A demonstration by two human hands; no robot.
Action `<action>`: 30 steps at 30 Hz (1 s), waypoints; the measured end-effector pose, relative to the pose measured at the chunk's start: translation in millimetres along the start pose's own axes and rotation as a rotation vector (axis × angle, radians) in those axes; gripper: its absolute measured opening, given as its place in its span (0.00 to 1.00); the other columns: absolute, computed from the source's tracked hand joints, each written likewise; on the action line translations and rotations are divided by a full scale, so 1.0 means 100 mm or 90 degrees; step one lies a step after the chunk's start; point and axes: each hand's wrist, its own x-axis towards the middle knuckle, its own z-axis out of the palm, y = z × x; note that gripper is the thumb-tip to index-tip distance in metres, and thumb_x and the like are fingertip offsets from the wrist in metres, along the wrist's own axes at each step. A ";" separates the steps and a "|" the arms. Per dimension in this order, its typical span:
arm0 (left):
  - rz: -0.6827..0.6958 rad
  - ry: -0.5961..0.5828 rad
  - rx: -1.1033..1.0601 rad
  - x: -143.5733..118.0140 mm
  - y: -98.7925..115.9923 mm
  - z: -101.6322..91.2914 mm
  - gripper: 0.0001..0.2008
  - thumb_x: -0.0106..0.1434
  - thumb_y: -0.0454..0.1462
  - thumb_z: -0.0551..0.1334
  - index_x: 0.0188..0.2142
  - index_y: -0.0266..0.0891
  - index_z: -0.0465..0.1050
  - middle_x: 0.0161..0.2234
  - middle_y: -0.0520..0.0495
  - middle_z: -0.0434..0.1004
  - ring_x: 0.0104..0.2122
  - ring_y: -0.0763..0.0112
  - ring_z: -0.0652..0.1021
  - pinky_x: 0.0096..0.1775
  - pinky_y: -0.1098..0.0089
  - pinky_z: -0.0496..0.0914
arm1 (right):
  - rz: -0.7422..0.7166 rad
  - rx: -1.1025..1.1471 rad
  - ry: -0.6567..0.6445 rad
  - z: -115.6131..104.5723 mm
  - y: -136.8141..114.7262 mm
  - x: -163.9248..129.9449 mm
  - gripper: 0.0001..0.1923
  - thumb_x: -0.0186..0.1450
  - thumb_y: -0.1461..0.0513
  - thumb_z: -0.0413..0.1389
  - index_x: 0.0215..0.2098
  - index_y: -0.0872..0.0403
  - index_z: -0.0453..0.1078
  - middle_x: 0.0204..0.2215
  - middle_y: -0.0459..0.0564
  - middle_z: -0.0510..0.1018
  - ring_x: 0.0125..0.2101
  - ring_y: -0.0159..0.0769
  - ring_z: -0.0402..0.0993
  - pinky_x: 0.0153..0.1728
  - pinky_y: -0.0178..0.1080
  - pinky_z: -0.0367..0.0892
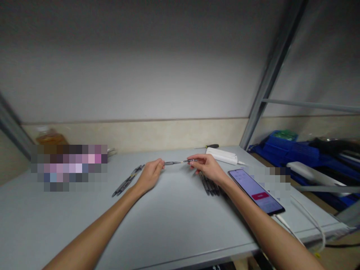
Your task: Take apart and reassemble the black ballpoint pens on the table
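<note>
Both of my hands hold one thin grey pen [176,162] level above the grey table [174,221]. My left hand [150,174] pinches its left end and my right hand [206,167] grips its right end. A few dark pens [128,180] lie on the table to the left of my left hand. Another bunch of dark pens [210,185] lies just under and behind my right hand.
A phone [255,191] with a lit screen lies right of my right forearm, with a white cable [309,221] beside it. A white box [222,155] and a screwdriver [208,146] lie at the back. A metal post [270,75] and blue bins [292,152] stand at the right.
</note>
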 end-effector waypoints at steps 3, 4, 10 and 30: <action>-0.008 -0.013 -0.014 0.00 0.01 0.00 0.19 0.64 0.46 0.45 0.24 0.39 0.64 0.18 0.55 0.61 0.22 0.72 0.65 0.27 0.73 0.57 | 0.013 -0.005 -0.006 0.01 -0.03 -0.01 0.17 0.52 0.58 0.60 0.37 0.60 0.74 0.21 0.48 0.75 0.22 0.29 0.68 0.21 0.33 0.65; -0.008 -0.013 -0.017 0.00 0.01 0.00 0.19 0.64 0.45 0.46 0.25 0.38 0.65 0.18 0.55 0.61 0.22 0.72 0.65 0.27 0.73 0.57 | 0.019 -0.005 -0.008 0.01 -0.04 -0.02 0.16 0.52 0.58 0.60 0.36 0.60 0.74 0.21 0.48 0.75 0.22 0.29 0.68 0.21 0.32 0.65; -0.028 0.006 -0.054 -0.01 -0.01 0.01 0.16 0.62 0.43 0.50 0.23 0.38 0.67 0.18 0.56 0.62 0.20 0.74 0.64 0.25 0.74 0.56 | 0.047 0.008 -0.051 0.01 -0.06 -0.04 0.15 0.53 0.57 0.60 0.32 0.61 0.73 0.20 0.47 0.75 0.20 0.27 0.67 0.22 0.32 0.62; -0.099 0.073 -0.242 0.05 -0.01 0.03 0.10 0.54 0.40 0.59 0.32 0.36 0.72 0.24 0.50 0.75 0.28 0.68 0.75 0.35 0.70 0.68 | 0.022 0.029 -0.054 -0.01 -0.13 -0.07 0.23 0.51 0.55 0.62 0.42 0.56 0.68 0.23 0.44 0.73 0.22 0.28 0.69 0.20 0.30 0.63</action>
